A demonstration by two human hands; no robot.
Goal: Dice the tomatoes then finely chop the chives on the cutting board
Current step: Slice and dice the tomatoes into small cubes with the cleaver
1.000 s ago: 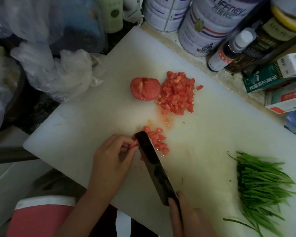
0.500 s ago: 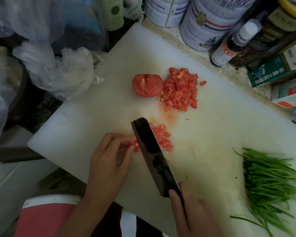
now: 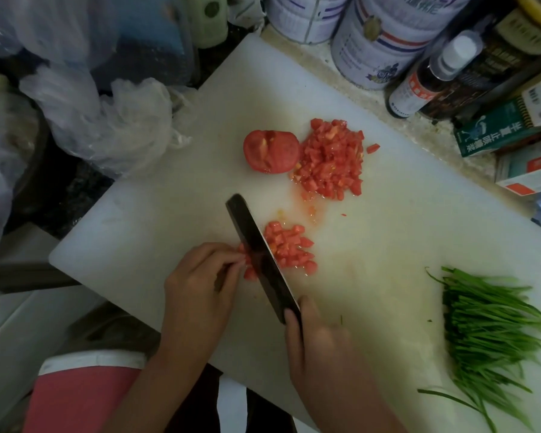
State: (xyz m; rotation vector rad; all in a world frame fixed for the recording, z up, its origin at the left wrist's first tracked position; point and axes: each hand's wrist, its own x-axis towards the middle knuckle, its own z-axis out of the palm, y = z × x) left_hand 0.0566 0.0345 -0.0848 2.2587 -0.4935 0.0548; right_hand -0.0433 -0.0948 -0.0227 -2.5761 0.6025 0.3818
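Observation:
On the white cutting board (image 3: 388,232) lie a tomato half (image 3: 270,151), cut side down, and beside it a big heap of diced tomato (image 3: 331,160). Nearer me, my right hand (image 3: 319,342) grips a dark knife (image 3: 260,260) whose blade stands in the last tomato strips (image 3: 247,270). My left hand (image 3: 197,292) pinches those strips with curled fingertips against the blade's left side. A small pile of fresh dice (image 3: 291,248) sits to the blade's right. A bundle of green chives (image 3: 491,332) lies whole at the board's right end.
Tins (image 3: 388,35), a dark bottle (image 3: 425,82) and cartons (image 3: 506,126) crowd the counter behind the board. Crumpled plastic bags (image 3: 107,120) lie at the board's left corner. The board's near edge overhangs by my red-and-white sleeve (image 3: 82,389).
The knife lifted and came down again further left into the strips, and the small pile of dice to its right has grown. My left fingers have drawn back slightly.

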